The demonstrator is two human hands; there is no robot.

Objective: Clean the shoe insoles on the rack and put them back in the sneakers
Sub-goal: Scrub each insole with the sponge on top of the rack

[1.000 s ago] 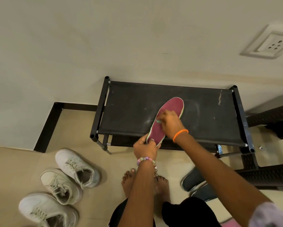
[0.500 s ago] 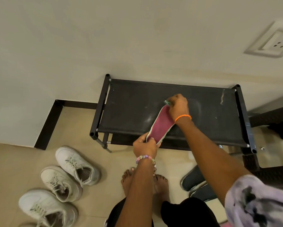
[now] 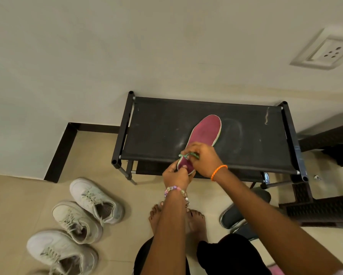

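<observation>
A pink insole (image 3: 204,132) with a pale edge lies slanted on the black shoe rack (image 3: 158,132), toe pointing away, heel over the front edge. My left hand (image 3: 175,175) pinches the heel end from below. My right hand (image 3: 203,158) rests on the insole near the heel and grips a small green brush (image 3: 188,155). Three white sneakers stand on the floor at the left: one (image 3: 96,200) nearest the rack, one (image 3: 77,221) in the middle, one (image 3: 61,253) nearest me.
The rack stands against a cream wall with a socket plate (image 3: 325,51) at the upper right. Dark slippers (image 3: 234,217) lie on the floor right of my bare feet (image 3: 176,217). Dark wicker furniture (image 3: 325,211) flanks the rack's right side.
My right hand has swept the brush back from the insole's toe end to near the heel. The insole now lies flat again, its toe uncovered. My left hand keeps its hold.
</observation>
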